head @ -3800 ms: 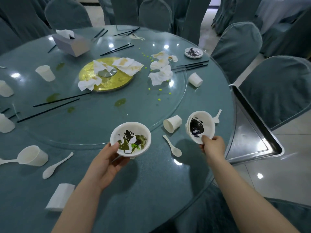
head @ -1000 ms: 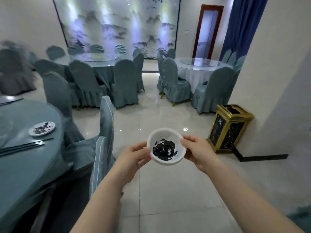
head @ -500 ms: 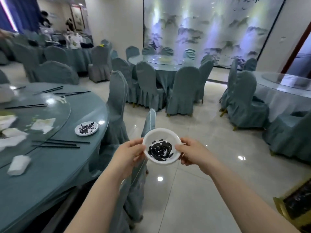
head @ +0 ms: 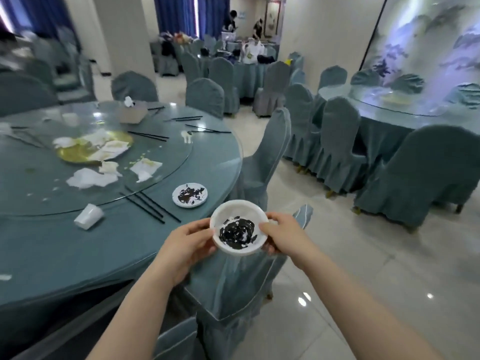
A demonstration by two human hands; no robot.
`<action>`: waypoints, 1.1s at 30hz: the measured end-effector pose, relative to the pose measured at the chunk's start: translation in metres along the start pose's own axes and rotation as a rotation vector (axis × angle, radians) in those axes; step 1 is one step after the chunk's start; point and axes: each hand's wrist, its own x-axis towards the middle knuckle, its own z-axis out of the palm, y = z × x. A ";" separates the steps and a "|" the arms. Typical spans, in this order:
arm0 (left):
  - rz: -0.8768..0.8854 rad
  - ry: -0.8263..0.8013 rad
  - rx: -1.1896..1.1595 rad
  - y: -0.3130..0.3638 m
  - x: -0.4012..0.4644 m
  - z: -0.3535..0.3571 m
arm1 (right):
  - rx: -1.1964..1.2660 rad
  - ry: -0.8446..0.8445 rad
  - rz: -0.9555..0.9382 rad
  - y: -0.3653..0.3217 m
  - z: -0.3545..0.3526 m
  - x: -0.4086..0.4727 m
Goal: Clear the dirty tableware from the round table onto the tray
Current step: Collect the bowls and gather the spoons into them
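Both hands were clamped on 1 white bowl point(head: 239, 228): left hand point(head: 185, 252) gripped its rim from 9 o'clock, right hand point(head: 285, 239) from 3 o'clock, thumbs over the rim. Bowl was smeared with black residue inside and held in the air off the edge of the round table point(head: 65, 250), above a covered chair point(head: 241, 287).

Still on the table, counted:
- 1 small white plate point(head: 190, 195) with black residue, at 11 o'clock from the bowl, near the table edge.
- 1 white cup point(head: 88, 216) lying on its side, at 9 o'clock from the bowl.
- 1 pair of black chopsticks point(head: 149, 206) between the cup and the plate; at least 3 more pairs further back, blurred, so the exact count is unclear.
- 1 gold dish point(head: 78, 152) at the centre of the glass turntable point(head: 168, 162), covered with crumpled napkins.
- About 3 more crumpled napkins point(head: 89, 178) on the glass at 6 o'clock from the gold dish.
- 1 tissue box point(head: 132, 114) at the far side.

2 people point(head: 232, 22) stood at a far table at 12 o'clock. 1 more round table point(head: 389, 118) sat at 2 o'clock, with covered chairs around it.
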 end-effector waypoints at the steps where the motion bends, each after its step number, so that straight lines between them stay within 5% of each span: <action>1: 0.000 0.053 -0.002 0.002 0.008 -0.003 | -0.014 -0.038 -0.012 -0.002 0.003 0.020; 7: 0.013 0.237 -0.087 0.018 0.059 -0.021 | 0.017 -0.162 -0.042 -0.006 0.019 0.112; 20: -0.088 0.513 -0.129 0.003 0.177 0.003 | 0.077 -0.236 0.220 0.031 -0.013 0.302; 33: -0.042 0.952 -0.248 -0.015 0.176 0.012 | 0.103 -0.275 0.315 0.074 0.051 0.448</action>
